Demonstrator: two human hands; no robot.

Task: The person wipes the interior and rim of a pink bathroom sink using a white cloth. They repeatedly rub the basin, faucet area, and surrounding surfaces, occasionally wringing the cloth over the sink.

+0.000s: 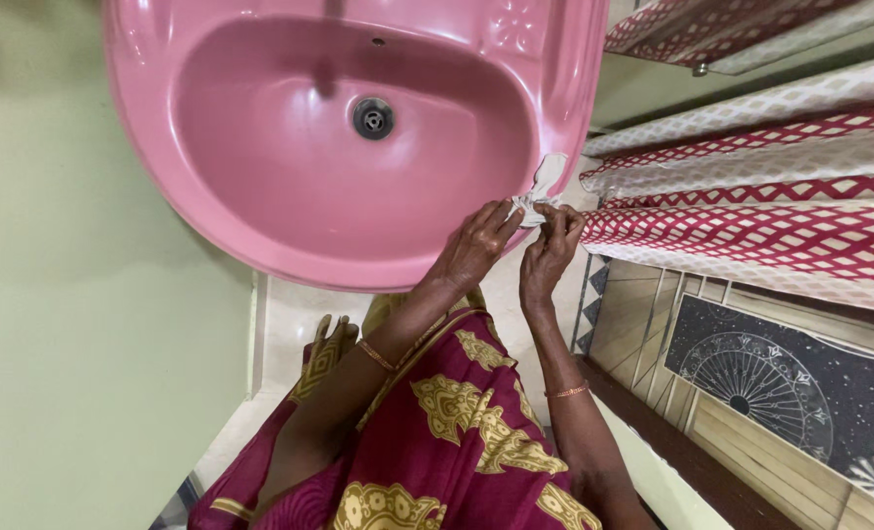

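A pink wash basin (260,211) with a round metal drain (372,118) fills the upper middle of the head view. At its right rim a small crumpled white cloth (545,182) lies against the edge. My left hand (476,245) rests on the basin's rim, fingertips pinching the lower end of the cloth. My right hand (552,250) is close beside it, fingers also closed on the cloth. Both wrists wear thin bangles.
A pale green wall (74,324) is on the left. Red-and-white lattice-patterned curtains (751,226) hang at right, above a dark patterned mat (800,383) on tiled floor. My maroon garment with gold print (457,442) fills the bottom.
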